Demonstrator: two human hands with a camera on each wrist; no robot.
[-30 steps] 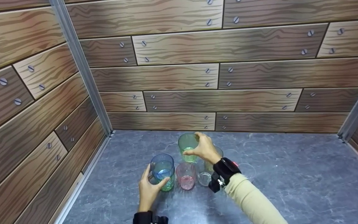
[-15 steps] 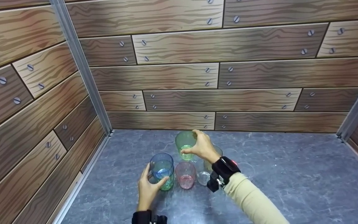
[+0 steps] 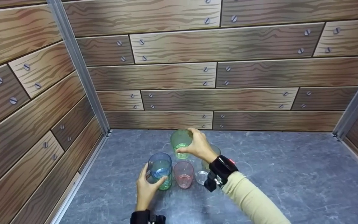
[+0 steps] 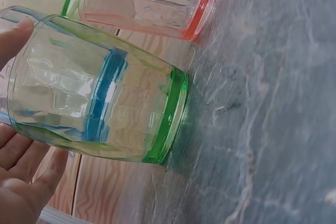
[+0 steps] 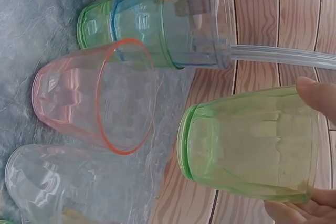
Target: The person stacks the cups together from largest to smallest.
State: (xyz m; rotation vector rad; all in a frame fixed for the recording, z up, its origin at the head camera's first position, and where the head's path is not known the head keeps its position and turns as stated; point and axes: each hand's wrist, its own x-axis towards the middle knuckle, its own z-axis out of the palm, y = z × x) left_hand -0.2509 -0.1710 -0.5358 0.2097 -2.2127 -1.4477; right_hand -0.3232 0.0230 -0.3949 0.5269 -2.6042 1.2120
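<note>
My left hand [image 3: 146, 189] holds a blue-tinted plastic cup [image 3: 160, 160] between thumb and fingers near its rim. That cup sits nested in a green cup [image 4: 170, 116], whose base is on the grey surface. My right hand [image 3: 199, 147] grips a yellow-green cup [image 3: 181, 143] by its upper part, thumb on one side and fingers on the other. The right wrist view shows this cup [image 5: 247, 148] raised off the surface. Between and below the hands stands an upright pink cup [image 5: 73, 93] with a red-orange rim.
A clear cup [image 3: 201, 177] stands right of the pink one. A yellowish cup [image 3: 216, 151] is partly hidden behind my right wrist. Wood-patterned walls [image 3: 160, 119] enclose the grey marbled surface [image 3: 275, 183] at the back and sides.
My right hand has carried the yellow-green cup a little to the left. The left hand keeps its hold on the nested cups, and the view has shifted slightly.
</note>
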